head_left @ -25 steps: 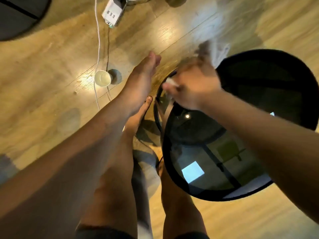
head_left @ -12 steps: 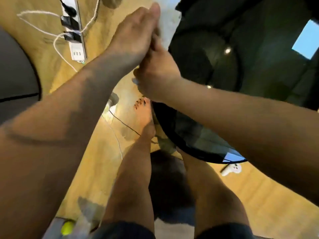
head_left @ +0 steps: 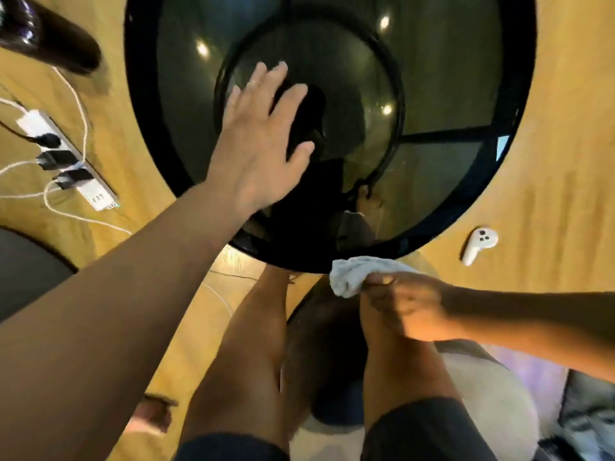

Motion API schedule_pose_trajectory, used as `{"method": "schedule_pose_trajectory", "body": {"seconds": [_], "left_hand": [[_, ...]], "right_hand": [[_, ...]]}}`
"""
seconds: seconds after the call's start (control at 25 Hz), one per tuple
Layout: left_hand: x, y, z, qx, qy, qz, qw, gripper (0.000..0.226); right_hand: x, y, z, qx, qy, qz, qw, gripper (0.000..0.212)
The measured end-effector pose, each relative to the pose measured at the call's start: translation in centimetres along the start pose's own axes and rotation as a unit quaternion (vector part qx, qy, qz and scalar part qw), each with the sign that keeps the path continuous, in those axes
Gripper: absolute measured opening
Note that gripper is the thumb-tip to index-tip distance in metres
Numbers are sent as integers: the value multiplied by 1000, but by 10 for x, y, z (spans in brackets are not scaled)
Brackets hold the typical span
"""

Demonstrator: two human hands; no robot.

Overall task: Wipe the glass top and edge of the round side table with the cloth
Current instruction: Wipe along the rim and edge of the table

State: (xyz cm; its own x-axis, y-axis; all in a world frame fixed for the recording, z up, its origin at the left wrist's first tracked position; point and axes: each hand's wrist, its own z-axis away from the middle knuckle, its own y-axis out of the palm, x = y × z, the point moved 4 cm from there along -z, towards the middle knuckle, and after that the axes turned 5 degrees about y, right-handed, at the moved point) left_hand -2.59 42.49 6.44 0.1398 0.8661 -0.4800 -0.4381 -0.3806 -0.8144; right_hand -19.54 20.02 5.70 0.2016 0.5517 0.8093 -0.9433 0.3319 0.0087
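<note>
Round side table (head_left: 141, 78) with a smoked glass top and black rim fills the upper middle of the view. It stands on a yellow wooden floor (head_left: 549, 194), right in front of the person's bare legs. The left hand (head_left: 259, 141) lies flat on the glass left of centre, fingers straight and spread, gripping nothing. The right hand (head_left: 409, 307) is down at the table's near edge with its fingers curled round a bunched pale grey cloth (head_left: 352, 272), and the cloth sits against the black rim there. A white power strip (head_left: 66, 161) with dark plugs and white cables lies on the floor to the left of the table. A small white handheld controller (head_left: 477, 246) lies on the floor just beside the rim on the right.
</note>
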Motion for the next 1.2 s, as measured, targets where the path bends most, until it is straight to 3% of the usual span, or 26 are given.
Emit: {"method": "schedule_pose_trajectory", "body": {"seconds": [0.04, 0.08, 0.12, 0.16, 0.2, 0.24, 0.32, 0.4, 0.56, 0.68, 0.76, 0.92, 1.08, 1.2], "left_hand": [[-23, 8, -13, 35, 39, -31, 998, 76], [-42, 16, -27, 69, 60, -61, 994, 87], [-58, 22, -41, 101, 67, -90, 989, 97], [-71, 26, -55, 127, 69, -117, 982, 106], [-85, 29, -68, 148, 71, -140, 977, 113], [-99, 33, -83, 159, 75, -160, 971, 119], [-122, 37, -109, 178, 81, -185, 963, 127], [-145, 48, -131, 209, 89, -213, 950, 131], [-163, 66, -145, 228, 85, -260, 934, 136], [-161, 65, -145, 235, 64, -268, 932, 136], [-162, 68, -146, 238, 65, -285, 926, 137], [-162, 71, -147, 242, 58, -292, 924, 136], [-163, 72, -148, 252, 55, -318, 913, 136], [-163, 70, -149, 256, 44, -306, 916, 137]], "right_hand": [[20, -21, 25, -122, -48, 179, 975, 32], [28, -49, 44, -199, -114, 335, 914, 27], [25, -86, 55, -236, -62, 380, 892, 23], [17, -132, 69, -332, 6, 340, 880, 23], [14, -180, 85, -435, 52, 214, 873, 27], [6, -227, 98, -565, 53, 74, 820, 33], [-29, -274, 94, -648, 57, -196, 734, 28], [-61, -272, 60, -613, 126, -252, 738, 16], [-82, -204, 62, -617, 165, -150, 754, 39], [-74, -93, 70, -571, 197, -188, 775, 43], [-57, -61, 69, -535, 200, -260, 778, 52], [-85, -172, 65, -586, 213, -217, 751, 37], [-67, -304, 34, -595, 136, -129, 782, 37], [-48, -350, 10, -577, 132, -75, 802, 40]]}}
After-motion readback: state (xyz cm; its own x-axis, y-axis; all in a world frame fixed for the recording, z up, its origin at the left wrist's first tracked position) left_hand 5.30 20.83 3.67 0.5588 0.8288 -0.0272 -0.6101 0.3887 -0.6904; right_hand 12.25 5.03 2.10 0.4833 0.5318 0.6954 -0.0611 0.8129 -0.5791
